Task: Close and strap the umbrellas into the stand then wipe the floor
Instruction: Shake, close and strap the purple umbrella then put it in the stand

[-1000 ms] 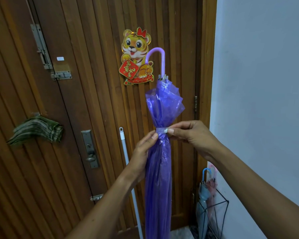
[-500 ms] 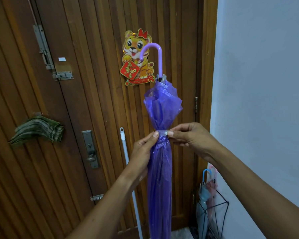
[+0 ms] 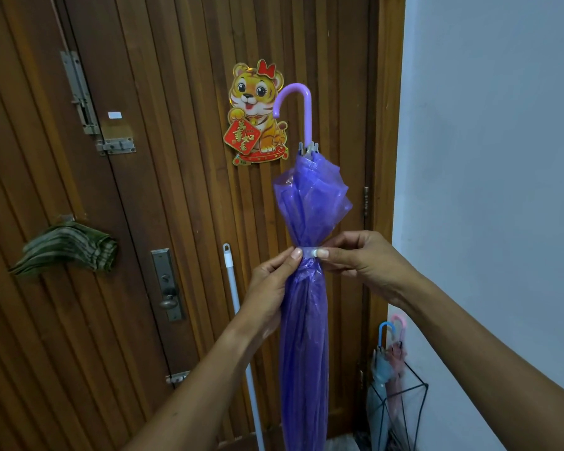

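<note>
Both hands, left hand (image 3: 271, 281) and right hand (image 3: 365, 262), are pinching the strap (image 3: 309, 252) around the purple umbrella (image 3: 303, 320); two umbrellas seemingly are standing in the stand (image 3: 417, 395) already, floor wiping remaining.

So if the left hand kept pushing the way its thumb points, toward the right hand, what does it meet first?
The left hand is already pinching the strap on the purple umbrella. Going on rightward, its thumb would press into the bunched canopy, then probably meet the fingertips of the right hand just across the strap.

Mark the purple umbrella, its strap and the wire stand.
purple umbrella (image 3: 303, 353), head view, on the folded canopy below the strap
strap (image 3: 308, 252), head view, on the pale band
wire stand (image 3: 417, 405), head view, on a black wire
</note>
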A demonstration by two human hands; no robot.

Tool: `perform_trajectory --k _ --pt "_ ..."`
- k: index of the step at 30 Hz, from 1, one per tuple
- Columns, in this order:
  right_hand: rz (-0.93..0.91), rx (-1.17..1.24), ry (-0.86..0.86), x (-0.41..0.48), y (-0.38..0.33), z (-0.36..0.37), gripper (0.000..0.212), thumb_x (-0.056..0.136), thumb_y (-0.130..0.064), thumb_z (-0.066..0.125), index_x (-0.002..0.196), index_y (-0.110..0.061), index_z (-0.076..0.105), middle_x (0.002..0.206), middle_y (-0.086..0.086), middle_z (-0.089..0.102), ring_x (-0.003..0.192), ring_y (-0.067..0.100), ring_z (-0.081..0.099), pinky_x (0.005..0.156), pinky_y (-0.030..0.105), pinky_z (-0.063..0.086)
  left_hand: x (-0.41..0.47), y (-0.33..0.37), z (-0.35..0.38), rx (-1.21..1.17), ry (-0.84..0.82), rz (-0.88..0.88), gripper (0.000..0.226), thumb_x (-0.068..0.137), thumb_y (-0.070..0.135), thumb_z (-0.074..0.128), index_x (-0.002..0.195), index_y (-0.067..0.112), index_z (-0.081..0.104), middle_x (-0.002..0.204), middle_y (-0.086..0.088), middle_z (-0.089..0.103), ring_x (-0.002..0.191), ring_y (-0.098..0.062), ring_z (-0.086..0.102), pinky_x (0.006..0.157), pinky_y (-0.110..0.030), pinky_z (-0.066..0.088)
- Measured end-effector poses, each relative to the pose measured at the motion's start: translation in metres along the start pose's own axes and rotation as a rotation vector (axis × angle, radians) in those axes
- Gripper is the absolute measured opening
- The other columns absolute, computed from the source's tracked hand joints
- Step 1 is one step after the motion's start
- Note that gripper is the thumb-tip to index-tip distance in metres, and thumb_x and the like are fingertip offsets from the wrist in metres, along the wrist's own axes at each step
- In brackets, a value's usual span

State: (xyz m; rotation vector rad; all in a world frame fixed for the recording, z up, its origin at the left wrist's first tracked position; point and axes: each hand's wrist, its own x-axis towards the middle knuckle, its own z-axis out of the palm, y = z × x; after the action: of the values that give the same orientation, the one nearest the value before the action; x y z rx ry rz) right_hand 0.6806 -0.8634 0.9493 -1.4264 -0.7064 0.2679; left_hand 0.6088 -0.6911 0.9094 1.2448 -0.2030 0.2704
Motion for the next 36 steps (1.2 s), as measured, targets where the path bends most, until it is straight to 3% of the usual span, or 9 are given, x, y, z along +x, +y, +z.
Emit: perform_trajectory --k 6,10,15,25,30,34,36 --pt "-0.046 -0.040 0.036 -0.002 0.000 -0.001 0.034 0.068 -0.026 0.082 0.096 -0.007 0.073 0.095 0.003 0.078 0.090 0.021 0.076 0.072 0.025 0.059 0.003 0.001 0.000 0.023 0.016 0.025 0.034 0.099 0.024 0.057 0.127 0.008 0.066 0.124 -0.017 0.068 0.102 -0.025 0.067 0.087 -0.031 0.057" --pt "-0.045 -0.040 0.019 -0.001 -0.003 0.000 0.035 0.068 -0.027 0.083 0.094 -0.006 0.073 0.095 0.005 0.077 0.093 0.023 0.075 0.079 0.033 0.061 0.005 0.003 0.001 -0.022 0.052 0.046 0.026 0.092 0.020 0.064 0.112 0.007 0.074 0.113 -0.015 0.074 0.094 -0.021 0.072 0.081 -0.028 0.059" --pt "-0.007 -0.008 -0.037 -0.001 -0.007 -0.001 0.026 0.073 -0.017 0.082 0.095 -0.006 0.071 0.093 0.006 0.076 0.086 0.020 0.074 0.065 0.022 0.057 0.000 -0.001 -0.001 -0.002 0.026 0.032 0.029 0.091 0.025 0.062 0.111 0.008 0.074 0.107 -0.012 0.074 0.090 -0.019 0.070 0.075 -0.030 0.058" --pt "-0.037 -0.017 -0.028 -0.003 -0.006 -0.003 0.026 0.066 -0.020 0.084 0.084 -0.009 0.069 0.081 0.002 0.075 0.075 0.015 0.073 0.058 0.019 0.054 -0.002 0.002 0.001 0.026 0.012 0.009 0.029 0.091 0.026 0.062 0.111 0.010 0.075 0.108 -0.009 0.074 0.092 -0.016 0.071 0.072 -0.025 0.057" --pt "0.020 -0.074 -0.057 -0.003 -0.005 -0.010 0.040 0.068 -0.025 0.084 0.098 -0.009 0.065 0.094 0.009 0.077 0.086 0.023 0.074 0.073 0.030 0.057 -0.001 -0.001 0.004 0.089 0.022 0.016 0.030 0.090 0.022 0.064 0.113 0.005 0.072 0.096 -0.005 0.076 0.079 -0.009 0.071 0.066 -0.022 0.055" --pt "0.039 -0.125 -0.066 -0.005 0.008 -0.012 0.059 0.073 -0.035 0.080 0.123 -0.014 0.058 0.103 0.007 0.078 0.092 0.022 0.076 0.091 0.043 0.057 0.001 -0.016 -0.002 0.133 0.036 -0.014 0.028 0.093 0.021 0.067 0.117 0.009 0.072 0.113 -0.012 0.074 0.095 -0.021 0.072 0.078 -0.030 0.056" --pt "0.032 -0.143 -0.037 -0.009 0.019 -0.011 0.059 0.076 -0.037 0.079 0.128 -0.024 0.053 0.099 0.000 0.079 0.088 0.016 0.076 0.085 0.036 0.059 -0.001 -0.028 -0.006 0.150 0.024 -0.042 0.027 0.091 0.021 0.069 0.117 0.011 0.072 0.115 -0.011 0.073 0.104 -0.025 0.071 0.085 -0.035 0.056"
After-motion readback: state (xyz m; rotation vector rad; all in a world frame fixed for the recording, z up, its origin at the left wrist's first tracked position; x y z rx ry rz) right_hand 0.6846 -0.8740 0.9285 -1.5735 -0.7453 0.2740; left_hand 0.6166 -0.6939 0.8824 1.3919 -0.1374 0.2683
